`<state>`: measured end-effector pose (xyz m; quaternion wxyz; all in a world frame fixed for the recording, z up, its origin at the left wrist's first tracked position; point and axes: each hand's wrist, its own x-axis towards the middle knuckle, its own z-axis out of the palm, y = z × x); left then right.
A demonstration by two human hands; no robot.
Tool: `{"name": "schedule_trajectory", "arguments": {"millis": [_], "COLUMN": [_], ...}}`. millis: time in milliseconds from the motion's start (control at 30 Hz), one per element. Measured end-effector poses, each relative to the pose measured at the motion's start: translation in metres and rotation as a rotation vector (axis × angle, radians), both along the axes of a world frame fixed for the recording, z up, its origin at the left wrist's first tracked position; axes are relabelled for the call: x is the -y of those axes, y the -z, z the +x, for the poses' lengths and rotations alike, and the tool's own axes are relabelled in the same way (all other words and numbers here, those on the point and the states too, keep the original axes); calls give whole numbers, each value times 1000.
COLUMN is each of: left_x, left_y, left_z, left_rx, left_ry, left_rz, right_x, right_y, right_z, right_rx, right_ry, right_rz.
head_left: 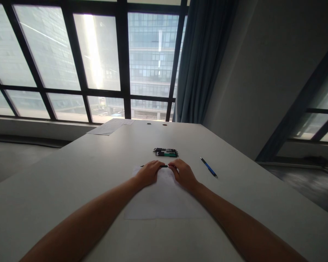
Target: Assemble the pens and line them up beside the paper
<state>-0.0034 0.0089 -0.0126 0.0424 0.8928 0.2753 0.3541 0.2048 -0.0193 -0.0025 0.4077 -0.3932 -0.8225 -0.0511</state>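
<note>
A dark pen (164, 166) lies crosswise over the far edge of a white sheet of paper (164, 203). My left hand (149, 173) is closed around its left part, with the tip sticking out past the fingers. At the pen's other end, my right hand (183, 174) pinches it between thumb and fingers. Both hands rest low over the paper, a short gap apart. Just beyond them lies a small group of pens (166, 154), dark ones with a green one nearest. A blue pen (209, 167) sits apart to the right, slanted.
The white table (98, 156) stretches away towards large windows. More papers (108, 127) lie at its far left corner. Two dark round spots (164, 124) mark the far end. A blue-grey curtain (199, 62) hangs behind, beside a wall on the right.
</note>
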Motion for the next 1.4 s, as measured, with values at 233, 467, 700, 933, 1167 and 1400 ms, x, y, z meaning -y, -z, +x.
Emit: {"name": "schedule_trajectory", "arguments": {"millis": [233, 467, 700, 933, 1167, 1400], "left_x": [1, 2, 2, 1, 1, 1], "left_y": [-1, -3, -2, -2, -1, -2], "left_z": [-1, -2, -2, -1, -1, -1], "left_rx": [-4, -12, -20, -70, -42, -50], "left_ry": [2, 6, 20, 31, 24, 30], "left_rz": [-9, -9, 11, 23, 11, 9], "right_x": [-2, 2, 3, 4, 5, 6], "right_y": [1, -2, -3, -6, -7, -9], "right_z": [-2, 0, 1, 1, 2, 2], "right_rx": [171, 206, 160, 160, 190, 192], "right_ry": [147, 73, 39, 20, 36, 43], "right_rz": [-49, -35, -26, -7, -14, 13]}}
